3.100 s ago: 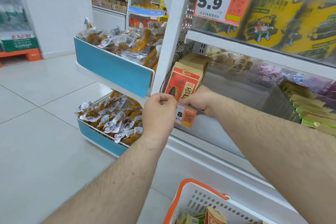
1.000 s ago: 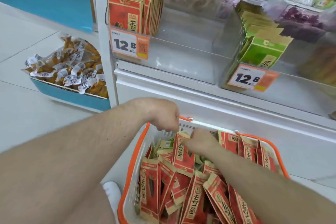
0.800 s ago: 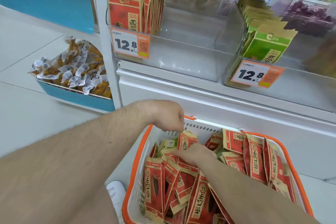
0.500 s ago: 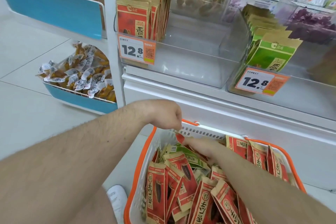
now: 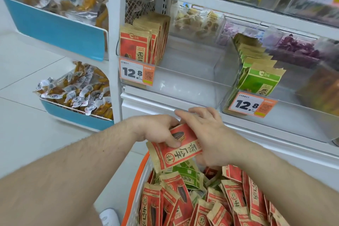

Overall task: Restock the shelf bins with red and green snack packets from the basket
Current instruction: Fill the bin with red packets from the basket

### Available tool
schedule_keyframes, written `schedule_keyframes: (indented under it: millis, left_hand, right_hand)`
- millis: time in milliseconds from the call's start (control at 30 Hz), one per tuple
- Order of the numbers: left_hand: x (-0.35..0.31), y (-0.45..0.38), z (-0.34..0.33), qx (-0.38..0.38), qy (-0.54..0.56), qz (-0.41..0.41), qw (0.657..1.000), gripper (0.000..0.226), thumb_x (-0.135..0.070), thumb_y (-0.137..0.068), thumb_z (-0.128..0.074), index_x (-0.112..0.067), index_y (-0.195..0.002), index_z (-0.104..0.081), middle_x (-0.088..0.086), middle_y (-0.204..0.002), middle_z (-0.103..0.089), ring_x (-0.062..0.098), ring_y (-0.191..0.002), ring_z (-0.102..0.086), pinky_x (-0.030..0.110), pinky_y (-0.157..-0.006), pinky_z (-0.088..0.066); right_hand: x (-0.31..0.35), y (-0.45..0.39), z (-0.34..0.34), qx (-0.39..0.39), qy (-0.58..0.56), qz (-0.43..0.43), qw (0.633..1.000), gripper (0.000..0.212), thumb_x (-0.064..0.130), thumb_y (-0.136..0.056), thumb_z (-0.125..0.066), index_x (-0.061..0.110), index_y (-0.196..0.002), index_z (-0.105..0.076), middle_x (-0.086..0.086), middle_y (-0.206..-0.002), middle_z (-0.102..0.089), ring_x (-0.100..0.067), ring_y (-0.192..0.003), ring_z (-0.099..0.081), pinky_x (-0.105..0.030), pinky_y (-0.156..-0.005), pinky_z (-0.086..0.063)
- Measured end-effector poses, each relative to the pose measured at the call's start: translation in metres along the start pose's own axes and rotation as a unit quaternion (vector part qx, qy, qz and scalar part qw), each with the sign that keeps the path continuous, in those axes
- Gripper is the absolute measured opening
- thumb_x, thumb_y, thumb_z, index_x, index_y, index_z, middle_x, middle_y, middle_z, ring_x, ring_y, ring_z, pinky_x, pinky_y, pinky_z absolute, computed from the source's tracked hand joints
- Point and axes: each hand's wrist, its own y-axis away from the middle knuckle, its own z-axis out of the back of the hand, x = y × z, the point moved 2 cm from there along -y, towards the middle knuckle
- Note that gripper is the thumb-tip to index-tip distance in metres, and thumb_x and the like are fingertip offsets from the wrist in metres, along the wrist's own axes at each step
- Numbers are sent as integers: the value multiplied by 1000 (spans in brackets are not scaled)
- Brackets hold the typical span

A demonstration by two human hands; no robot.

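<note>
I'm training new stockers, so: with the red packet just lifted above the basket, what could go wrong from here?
The red packet lies tilted, the left hand pinching it by thumb and the right hand at its far end; it could slip back into the basket. The red row stands against the left wall of its clear bin with open space beside, so an added packet might topple it sideways.
</note>
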Motion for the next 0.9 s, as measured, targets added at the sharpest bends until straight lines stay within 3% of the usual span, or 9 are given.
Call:
schedule_keyframes:
  millis: [167, 233, 300, 400, 467, 567, 733, 800, 900]
  left_hand:
    - [1, 7, 20, -58, 141, -33, 988, 20, -4, -84, -74, -12, -99, -65, 7, -95, -76, 24, -88, -73, 38, -82, -58]
    - [-1, 12, 32, -96, 198, -49, 974, 22, -2, -84, -74, -11, -102, -66, 8, -95, -76, 25, -88, -73, 37, -80, -57]
    - [-6, 16, 42, -139, 245, -73, 957, 29, -1, -84, -73, -8, -111, -65, 9, -99, -76, 26, -91, -73, 36, -80, -57]
    - [-15, 22, 51, -193, 309, -119, 924, 33, 1, -83, -72, -5, -114, -64, 10, -102, -75, 26, -92, -73, 34, -77, -58]
    - [-23, 24, 53, -217, 334, -149, 905, 31, 2, -83, -71, -6, -112, -66, 10, -102, -75, 25, -93, -73, 33, -76, -60]
    - [-31, 25, 56, -250, 349, -180, 885, 28, 2, -83, -71, -9, -108, -67, 7, -99, -76, 21, -89, -73, 29, -72, -60]
    - [-38, 26, 71, -305, 347, -197, 865, 24, -7, -88, -70, -10, -111, -67, 4, -100, -76, 20, -93, -73, 33, -79, -59]
    - [-37, 25, 83, -389, 291, -191, 853, 15, -20, -90, -68, -20, -105, -68, -1, -97, -75, 13, -92, -71, 31, -83, -58]
    - [-34, 29, 100, -537, 195, -172, 802, 4, -28, -92, -65, -32, -91, -65, -12, -87, -69, 3, -85, -65, 20, -74, -51]
  right_hand:
    - [-3, 5, 6, -184, -56, -32, 981, 99, 23, -63, -59, 25, -151, -15, -2, -163, -18, -25, -149, -10, -47, -117, -14]
    - [-3, 7, 8, -267, -148, -95, 947, 95, 20, -62, -56, 21, -151, -22, -1, -161, -17, -22, -147, -15, -42, -117, -17]
    - [-2, 6, 15, -314, -259, -185, 894, 87, 22, -68, -61, 18, -150, -30, 3, -152, -30, -14, -134, -35, -33, -111, -35]
    - [-2, -7, 22, -272, -393, -282, 832, 71, 27, -83, -73, 22, -145, -39, 9, -129, -51, -2, -85, -55, -17, -75, -46]
    - [-3, -18, 23, -228, -477, -287, 799, 52, 31, -87, -72, 20, -134, -53, 8, -117, -63, -2, -79, -59, -24, -71, -47]
    - [-1, -33, 32, -222, -529, -257, 778, 17, 26, -94, -66, 24, -111, -67, 1, -97, -72, 5, -61, -58, -20, -62, -43]
    - [-3, -57, 50, -219, -595, -259, 729, 11, 15, -96, -63, 12, -105, -67, -3, -74, -64, -3, -45, -48, -21, -49, -38]
    - [-9, -69, 62, -220, -616, -267, 708, 8, 12, -97, -61, 6, -100, -65, -1, -63, -57, -8, -43, -42, -21, -44, -35]
    - [-25, -89, 80, -226, -642, -296, 670, 9, 13, -99, -58, 7, -96, -63, 0, -58, -53, -10, -43, -39, -23, -43, -32]
